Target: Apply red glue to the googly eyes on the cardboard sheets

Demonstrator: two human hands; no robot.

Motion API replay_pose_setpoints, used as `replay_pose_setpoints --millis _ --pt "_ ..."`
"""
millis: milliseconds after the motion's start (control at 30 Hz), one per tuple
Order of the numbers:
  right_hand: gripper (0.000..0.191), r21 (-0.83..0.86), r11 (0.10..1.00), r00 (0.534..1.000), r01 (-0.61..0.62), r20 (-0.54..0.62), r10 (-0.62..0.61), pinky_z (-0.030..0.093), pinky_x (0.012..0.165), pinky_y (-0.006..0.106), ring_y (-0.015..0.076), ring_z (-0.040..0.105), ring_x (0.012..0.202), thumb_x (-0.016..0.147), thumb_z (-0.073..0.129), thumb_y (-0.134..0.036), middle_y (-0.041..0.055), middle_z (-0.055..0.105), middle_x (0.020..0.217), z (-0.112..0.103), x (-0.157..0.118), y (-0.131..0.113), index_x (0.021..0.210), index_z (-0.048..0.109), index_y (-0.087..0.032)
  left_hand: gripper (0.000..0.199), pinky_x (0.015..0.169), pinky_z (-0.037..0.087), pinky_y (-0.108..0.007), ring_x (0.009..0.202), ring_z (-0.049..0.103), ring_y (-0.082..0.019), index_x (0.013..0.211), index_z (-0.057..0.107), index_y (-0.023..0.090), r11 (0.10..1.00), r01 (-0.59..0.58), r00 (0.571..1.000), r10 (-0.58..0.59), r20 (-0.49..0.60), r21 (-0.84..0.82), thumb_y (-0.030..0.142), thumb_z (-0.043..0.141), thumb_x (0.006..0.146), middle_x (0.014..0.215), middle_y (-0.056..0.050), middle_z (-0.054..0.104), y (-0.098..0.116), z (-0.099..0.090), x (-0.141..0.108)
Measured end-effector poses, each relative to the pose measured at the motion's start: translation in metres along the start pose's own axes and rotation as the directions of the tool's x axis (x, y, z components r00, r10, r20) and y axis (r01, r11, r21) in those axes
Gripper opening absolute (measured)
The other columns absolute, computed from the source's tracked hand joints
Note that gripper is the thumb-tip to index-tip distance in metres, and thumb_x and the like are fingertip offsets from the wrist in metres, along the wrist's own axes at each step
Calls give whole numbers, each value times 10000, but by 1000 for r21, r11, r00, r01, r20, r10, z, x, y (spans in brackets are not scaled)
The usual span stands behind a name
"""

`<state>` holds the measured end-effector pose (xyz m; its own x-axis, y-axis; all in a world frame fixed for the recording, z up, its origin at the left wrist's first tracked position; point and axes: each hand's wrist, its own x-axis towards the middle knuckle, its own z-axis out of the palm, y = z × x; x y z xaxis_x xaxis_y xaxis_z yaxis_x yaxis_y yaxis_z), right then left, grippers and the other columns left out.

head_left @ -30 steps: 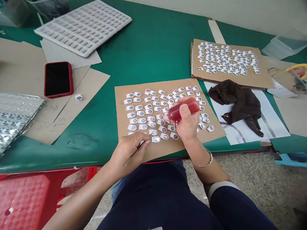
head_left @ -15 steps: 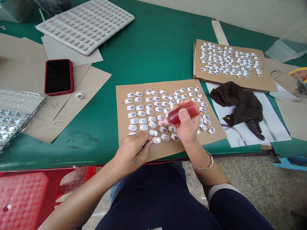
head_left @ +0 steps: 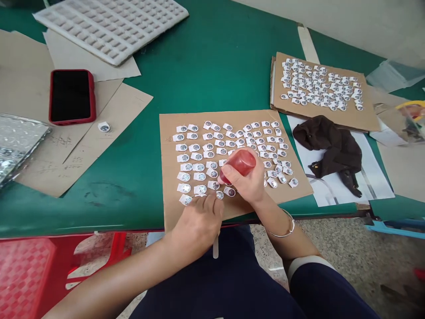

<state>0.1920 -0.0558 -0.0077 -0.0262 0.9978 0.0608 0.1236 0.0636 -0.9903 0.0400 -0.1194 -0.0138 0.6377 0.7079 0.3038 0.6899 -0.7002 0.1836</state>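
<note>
My right hand (head_left: 250, 181) is closed around a small squeeze bottle (head_left: 241, 162) of red liquid. The bottle is tipped nozzle-down, its pale tip close to a round printed tag (head_left: 213, 184) in the lower rows. Just left of it, my left hand (head_left: 199, 223) is closed on slim metal tweezers (head_left: 215, 249); their flat end sticks out below the palm and their points are hidden by the fingers. Under both hands lies a brown cardboard sheet (head_left: 171, 212), bearing many round tags on white backing pieces in rows.
A second tag-covered cardboard (head_left: 361, 122) lies at the back right, beside a dark brown cloth (head_left: 332, 146) on white paper. To the left are a red-cased phone (head_left: 72, 96), one loose tag (head_left: 104, 127) and a clear plastic package (head_left: 23, 141). A white gridded tray (head_left: 116, 26) lies behind.
The bottle has moved left and tipped more steeply, its nozzle now nearer my left hand. My left hand has shifted right and turned, so the tweezers' rear end points down toward my body.
</note>
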Motion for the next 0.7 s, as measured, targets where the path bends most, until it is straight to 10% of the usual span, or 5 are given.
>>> replay_pose_setpoints --millis 700 --pt "232 -298 943 989 145 18 -146 488 612 328 143 566 616 694 702 -313 -20 603 720 5 1 0 823 526 -236 158 507 453 -316 540 544 -196 709 513 128 973 -28 999 32 -15 229 -12 475 772 671 -112 601 10 2 0"
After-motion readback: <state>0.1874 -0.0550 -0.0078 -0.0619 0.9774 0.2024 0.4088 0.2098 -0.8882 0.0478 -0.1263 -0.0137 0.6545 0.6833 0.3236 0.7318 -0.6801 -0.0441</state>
